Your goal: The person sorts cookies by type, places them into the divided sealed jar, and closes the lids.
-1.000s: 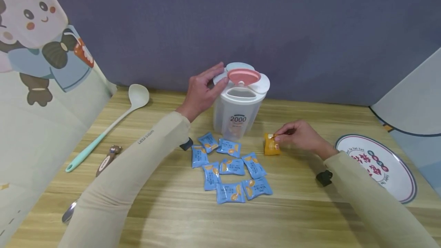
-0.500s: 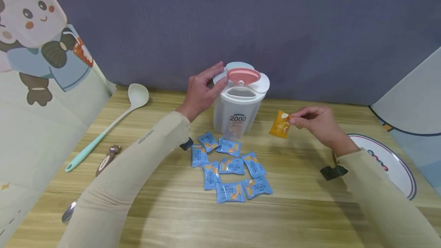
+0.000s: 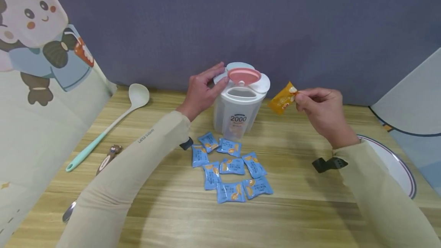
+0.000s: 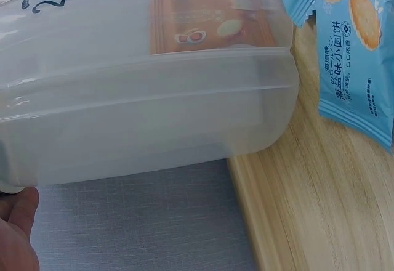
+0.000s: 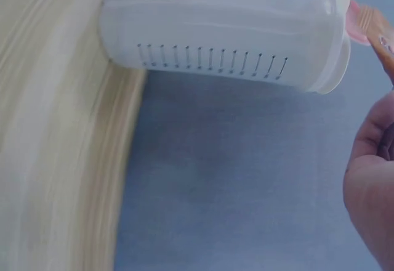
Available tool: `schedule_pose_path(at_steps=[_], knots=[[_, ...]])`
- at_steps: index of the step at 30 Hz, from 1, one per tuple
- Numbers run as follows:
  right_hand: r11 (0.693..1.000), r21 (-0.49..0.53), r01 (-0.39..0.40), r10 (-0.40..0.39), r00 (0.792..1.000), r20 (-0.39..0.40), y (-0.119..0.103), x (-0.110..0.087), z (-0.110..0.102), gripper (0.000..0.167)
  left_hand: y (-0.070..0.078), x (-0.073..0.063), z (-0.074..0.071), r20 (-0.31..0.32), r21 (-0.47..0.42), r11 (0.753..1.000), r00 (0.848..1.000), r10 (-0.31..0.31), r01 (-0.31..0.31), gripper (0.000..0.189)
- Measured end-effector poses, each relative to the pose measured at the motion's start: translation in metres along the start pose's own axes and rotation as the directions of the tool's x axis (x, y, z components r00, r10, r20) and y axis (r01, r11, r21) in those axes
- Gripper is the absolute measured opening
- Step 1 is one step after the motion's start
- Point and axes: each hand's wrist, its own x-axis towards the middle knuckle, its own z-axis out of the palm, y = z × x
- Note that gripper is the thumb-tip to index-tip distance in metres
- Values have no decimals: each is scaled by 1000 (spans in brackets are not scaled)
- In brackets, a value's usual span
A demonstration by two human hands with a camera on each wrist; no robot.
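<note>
My left hand [image 3: 204, 92] holds the upper left side of a clear plastic food storage container [image 3: 237, 108], thumb in front and fingers behind. Its white lid [image 3: 263, 84] has a pink flap [image 3: 244, 75] raised, leaving the pour opening [image 3: 241, 92] uncovered. Inside, at the bottom, an orange packet [image 4: 212, 21] shows through the wall. My right hand [image 3: 325, 112] pinches one end of an orange snack packet [image 3: 283, 98], raised over the table just right of the lid. In the right wrist view the packet [image 5: 375, 31] overlaps the pink flap.
Several blue biscuit packets [image 3: 231, 167] lie in front of the container. To the left are a ladle [image 3: 103, 131] with a mint handle and a bear-handled utensil [image 3: 107, 159], partly under my sleeve. A plate [image 3: 396, 167] sits right, partly covered. A grey wall [image 3: 310, 30] stands behind.
My right hand has lifted the orange packet off the table and moved it up and slightly right, to lid height. The left hand and container have stayed in place.
</note>
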Motion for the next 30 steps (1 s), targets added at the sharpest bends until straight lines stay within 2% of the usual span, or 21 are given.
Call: schedule_pose_path(at_steps=[5,12,16,19,26,30], knots=[[999,-28,16,-17,1000,-15,-3,8,11,11,-1,1,0,-12,-8,1000,1000,8,-8,33],[994,72,78,-76,997,-22,0,25,34,11,-2,2,-2,-23,-13,1000,1000,15,-16,33],[992,34,125,-124,992,-36,5,32,45,11,-2,2,-2,-15,-20,1000,1000,9,-9,33],[989,-43,142,-144,988,-58,9,35,50,13,-2,1,-2,-4,-30,1000,1000,0,0,33],[989,-139,59,-71,994,-82,14,34,56,11,-1,0,-1,11,-42,999,1000,-5,6,33],[978,-204,40,-56,995,-77,19,33,58,11,-1,-1,-1,24,-52,999,1000,-13,14,34]])
